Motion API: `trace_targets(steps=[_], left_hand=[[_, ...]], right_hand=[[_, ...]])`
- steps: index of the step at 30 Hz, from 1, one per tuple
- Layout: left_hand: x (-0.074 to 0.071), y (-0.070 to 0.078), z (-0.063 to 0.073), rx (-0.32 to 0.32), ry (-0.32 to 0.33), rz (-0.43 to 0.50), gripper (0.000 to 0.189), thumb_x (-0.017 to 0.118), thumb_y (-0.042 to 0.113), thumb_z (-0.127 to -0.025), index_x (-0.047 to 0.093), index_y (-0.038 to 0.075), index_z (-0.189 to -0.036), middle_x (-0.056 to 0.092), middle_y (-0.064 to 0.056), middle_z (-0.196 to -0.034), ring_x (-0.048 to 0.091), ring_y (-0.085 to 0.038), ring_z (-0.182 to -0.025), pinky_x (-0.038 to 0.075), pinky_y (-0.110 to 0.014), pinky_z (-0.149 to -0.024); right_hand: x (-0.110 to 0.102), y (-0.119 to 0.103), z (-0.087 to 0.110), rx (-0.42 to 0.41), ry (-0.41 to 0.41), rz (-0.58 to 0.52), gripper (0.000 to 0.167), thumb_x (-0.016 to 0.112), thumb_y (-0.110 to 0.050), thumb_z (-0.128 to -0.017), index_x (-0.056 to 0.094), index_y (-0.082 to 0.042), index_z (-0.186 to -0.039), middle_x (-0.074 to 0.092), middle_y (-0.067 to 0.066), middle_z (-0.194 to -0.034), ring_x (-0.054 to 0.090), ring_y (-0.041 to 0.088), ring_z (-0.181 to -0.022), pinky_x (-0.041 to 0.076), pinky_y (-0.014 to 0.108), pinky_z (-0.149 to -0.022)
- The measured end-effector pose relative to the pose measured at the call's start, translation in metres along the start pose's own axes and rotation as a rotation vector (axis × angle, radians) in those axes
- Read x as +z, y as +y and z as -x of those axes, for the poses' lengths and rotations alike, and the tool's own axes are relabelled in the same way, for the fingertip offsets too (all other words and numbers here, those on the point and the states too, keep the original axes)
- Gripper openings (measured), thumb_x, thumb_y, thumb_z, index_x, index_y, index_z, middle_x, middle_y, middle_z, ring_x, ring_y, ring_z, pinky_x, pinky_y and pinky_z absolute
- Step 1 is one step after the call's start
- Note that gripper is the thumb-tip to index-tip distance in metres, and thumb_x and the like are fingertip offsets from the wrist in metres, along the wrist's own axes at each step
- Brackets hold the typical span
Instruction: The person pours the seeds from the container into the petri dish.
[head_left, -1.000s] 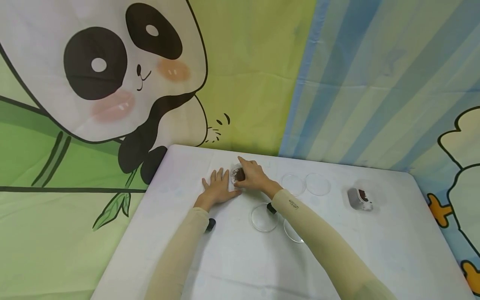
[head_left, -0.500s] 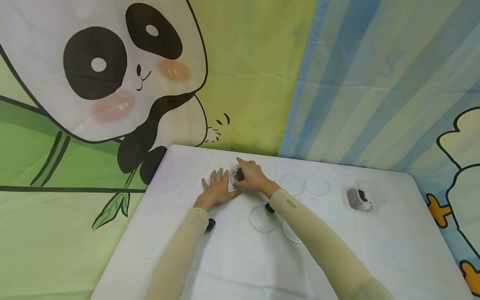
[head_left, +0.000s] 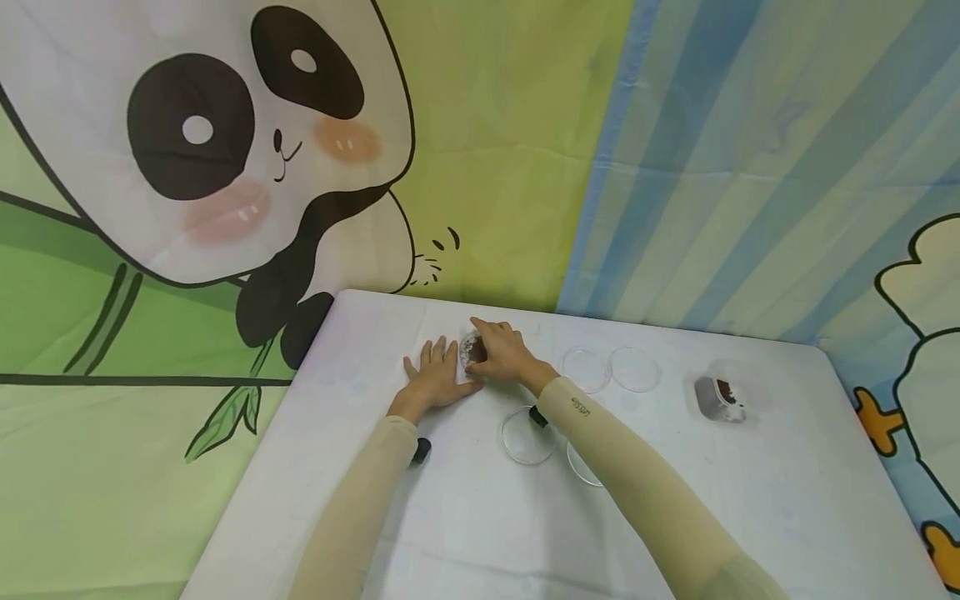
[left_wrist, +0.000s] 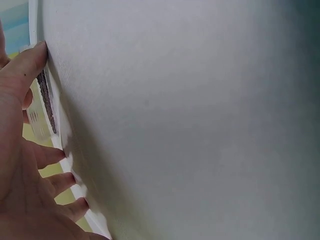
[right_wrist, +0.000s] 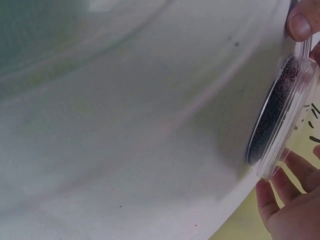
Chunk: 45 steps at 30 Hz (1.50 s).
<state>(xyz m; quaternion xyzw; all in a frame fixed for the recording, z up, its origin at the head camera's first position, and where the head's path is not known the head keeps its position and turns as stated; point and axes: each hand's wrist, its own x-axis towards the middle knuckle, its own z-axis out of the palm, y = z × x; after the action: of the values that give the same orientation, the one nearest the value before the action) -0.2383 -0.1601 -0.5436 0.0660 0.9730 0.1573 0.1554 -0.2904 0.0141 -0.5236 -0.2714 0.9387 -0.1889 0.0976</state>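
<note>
A clear round petri dish with dark brown granules lies near the table's back edge. My right hand holds it from the right, thumb at its near side and index finger at its far side, covering part of it. In the right wrist view the dish shows layered clear rims above the dark granules, with fingertips at its edge. My left hand rests flat on the table, fingers spread, just left of the dish. The left wrist view shows the left thumb overlapping the dish.
Two clear round dishes lie right of the right hand. Two more clear dishes lie nearer, one partly under the right forearm. A grey container with reddish-brown granules stands at the right. A printed panda curtain hangs behind the table.
My right hand has shifted very slightly left, along with the dish it holds. The left hand and the other dishes have stayed put.
</note>
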Motion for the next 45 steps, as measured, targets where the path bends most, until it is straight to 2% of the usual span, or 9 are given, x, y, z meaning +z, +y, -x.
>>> trace_targets(steps=[4, 7, 13, 21, 24, 31, 39, 45], left_hand=[[-0.001, 0.001, 0.0, 0.001, 0.003, -0.003, 0.105, 0.058, 0.07, -0.088, 0.015, 0.007, -0.161, 0.006, -0.019, -0.165, 0.001, -0.044, -0.149, 0.002, -0.078, -0.106], [-0.002, 0.001, 0.002, 0.004, 0.006, -0.003, 0.104, 0.059, 0.068, -0.089, 0.016, 0.006, -0.16, 0.007, -0.021, -0.165, 0.002, -0.044, -0.149, 0.003, -0.078, -0.106], [-0.005, -0.003, 0.004, 0.027, 0.028, -0.006, 0.102, 0.062, 0.064, -0.09, 0.019, 0.003, -0.159, 0.01, -0.026, -0.163, 0.005, -0.047, -0.148, 0.006, -0.075, -0.109], [-0.013, -0.014, 0.013, 0.085, 0.099, 0.065, 0.093, 0.065, 0.053, -0.093, 0.026, -0.005, -0.155, 0.022, -0.03, -0.158, 0.018, -0.047, -0.146, 0.017, -0.058, -0.117], [-0.015, -0.012, 0.019, 0.106, 0.116, 0.084, 0.089, 0.065, 0.051, -0.094, 0.029, -0.005, -0.154, 0.025, -0.03, -0.157, 0.022, -0.046, -0.145, 0.021, -0.054, -0.117], [-0.011, -0.004, 0.036, 0.164, 0.183, 0.131, 0.082, 0.065, 0.048, -0.095, 0.034, -0.001, -0.153, 0.031, -0.026, -0.155, 0.028, -0.043, -0.143, 0.031, -0.056, -0.112], [-0.006, 0.006, 0.056, 0.214, 0.218, 0.187, 0.077, 0.065, 0.046, -0.096, 0.038, 0.001, -0.152, 0.037, -0.022, -0.154, 0.032, -0.038, -0.142, 0.035, -0.056, -0.11], [0.001, 0.012, 0.066, 0.223, 0.227, 0.214, 0.073, 0.067, 0.044, -0.095, 0.041, 0.006, -0.152, 0.039, -0.018, -0.153, 0.034, -0.035, -0.142, 0.036, -0.055, -0.109]], right_hand=[[-0.003, 0.002, 0.002, -0.003, 0.003, 0.002, 0.091, 0.075, -0.046, -0.089, 0.028, -0.01, -0.158, 0.038, 0.017, -0.154, 0.033, 0.041, -0.139, 0.032, 0.06, -0.107], [-0.008, 0.002, 0.008, 0.007, 0.017, -0.039, 0.083, 0.071, -0.042, -0.092, 0.031, -0.009, -0.156, 0.038, 0.017, -0.154, 0.033, 0.039, -0.139, 0.03, 0.059, -0.109], [-0.025, 0.002, 0.024, 0.027, 0.086, -0.095, 0.073, 0.069, -0.038, -0.095, 0.036, -0.008, -0.153, 0.045, 0.018, -0.147, 0.04, 0.037, -0.134, 0.031, 0.059, -0.108], [-0.034, 0.009, 0.051, 0.032, 0.189, -0.136, 0.068, 0.07, -0.035, -0.095, 0.041, -0.007, -0.15, 0.052, 0.015, -0.14, 0.047, 0.035, -0.128, 0.036, 0.057, -0.103], [-0.036, 0.013, 0.065, 0.034, 0.236, -0.133, 0.067, 0.07, -0.034, -0.094, 0.042, -0.006, -0.149, 0.055, 0.015, -0.135, 0.049, 0.035, -0.124, 0.039, 0.057, -0.1], [-0.035, 0.02, 0.097, 0.051, 0.318, -0.154, 0.065, 0.07, -0.034, -0.094, 0.045, -0.005, -0.147, 0.058, 0.015, -0.13, 0.052, 0.035, -0.121, 0.04, 0.057, -0.099], [-0.029, 0.029, 0.131, 0.05, 0.396, -0.18, 0.062, 0.071, -0.03, -0.094, 0.046, -0.004, -0.145, 0.058, 0.014, -0.13, 0.051, 0.034, -0.123, 0.039, 0.057, -0.098], [-0.025, 0.031, 0.149, 0.035, 0.466, -0.207, 0.06, 0.073, -0.027, -0.093, 0.048, -0.003, -0.142, 0.059, 0.015, -0.128, 0.052, 0.035, -0.12, 0.039, 0.059, -0.098]])
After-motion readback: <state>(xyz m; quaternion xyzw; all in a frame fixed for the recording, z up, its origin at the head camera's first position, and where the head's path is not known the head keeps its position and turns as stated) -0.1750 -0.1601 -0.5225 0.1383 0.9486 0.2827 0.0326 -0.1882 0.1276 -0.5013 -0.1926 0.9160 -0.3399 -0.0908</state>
